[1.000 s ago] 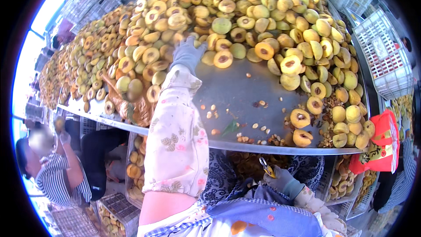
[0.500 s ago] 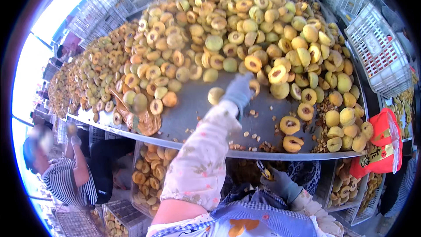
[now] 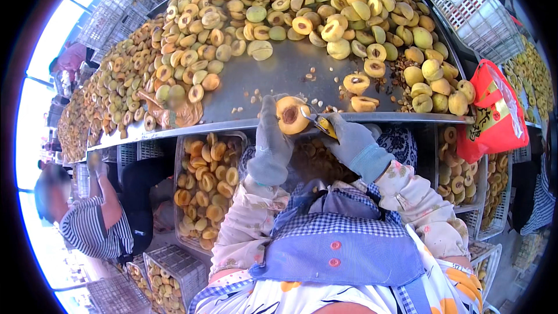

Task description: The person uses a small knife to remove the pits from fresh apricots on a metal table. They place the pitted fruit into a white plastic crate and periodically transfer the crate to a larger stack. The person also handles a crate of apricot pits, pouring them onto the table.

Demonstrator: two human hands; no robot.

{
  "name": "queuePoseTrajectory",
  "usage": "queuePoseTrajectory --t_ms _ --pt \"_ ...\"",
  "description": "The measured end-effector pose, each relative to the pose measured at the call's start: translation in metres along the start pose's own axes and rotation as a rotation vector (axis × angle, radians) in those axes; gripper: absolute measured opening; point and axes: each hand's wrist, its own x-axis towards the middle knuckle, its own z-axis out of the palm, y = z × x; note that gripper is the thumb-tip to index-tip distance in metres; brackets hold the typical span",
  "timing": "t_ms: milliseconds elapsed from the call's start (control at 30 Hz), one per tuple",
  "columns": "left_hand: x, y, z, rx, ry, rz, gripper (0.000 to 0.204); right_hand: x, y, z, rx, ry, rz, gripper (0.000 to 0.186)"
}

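Drawn back from the fruit pile (image 3: 256,14), the left hand (image 3: 272,146) is now gripping a halved fruit (image 3: 292,114) by the metal table's (image 3: 253,78) near edge, seemingly keeping the cut face exposed. Just right, the right hand (image 3: 353,142) is clasping a yellow-handled tool (image 3: 327,127), its metal tip reaching the fruit, which is sitting between both hands.

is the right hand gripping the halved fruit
No, the left hand grips the halved fruit, while the right hand holds a yellow-handled tool.
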Motion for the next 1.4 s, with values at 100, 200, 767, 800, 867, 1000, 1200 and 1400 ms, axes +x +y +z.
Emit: queuePoseTrajectory --t_ms 100,200,767,800,867,1000,1200,1400 --pt "-0.02 -0.007 -0.005 0.1 0.001 0.069 0.042 -0.01 -0.016 -0.001 -0.036 -0.101 0.056 0.045" --pt "-0.027 -0.017 -0.018 0.403 -0.007 0.227 0.033 -0.017 -0.023 0.009 -0.098 -0.149 0.113 0.044" --pt "-0.063 -0.044 -0.004 0.328 0.101 0.441 0.027 -0.033 -0.006 0.045 0.268 -0.357 0.031 0.052" --pt "-0.056 -0.052 -0.013 0.429 0.116 0.611 0.025 -0.032 0.009 0.061 0.406 -0.36 -0.06 0.053" --pt "-0.059 -0.048 -0.02 0.619 0.04 0.652 0.021 -0.033 0.002 0.046 0.651 -0.559 0.04 0.051" --pt "-0.064 -0.007 -0.024 1.067 -0.385 0.211 0.021 -0.034 -0.016 0.0 0.895 -1.008 0.417 0.019" --pt "-0.061 -0.005 -0.037 1.213 -0.597 0.33 0.027 -0.026 -0.011 -0.011 0.959 -1.261 0.602 0.022" --pt "-0.059 -0.021 -0.037 0.986 -0.448 0.432 0.023 -0.014 0.009 -0.003 1.27 -1.51 0.72 0.025"
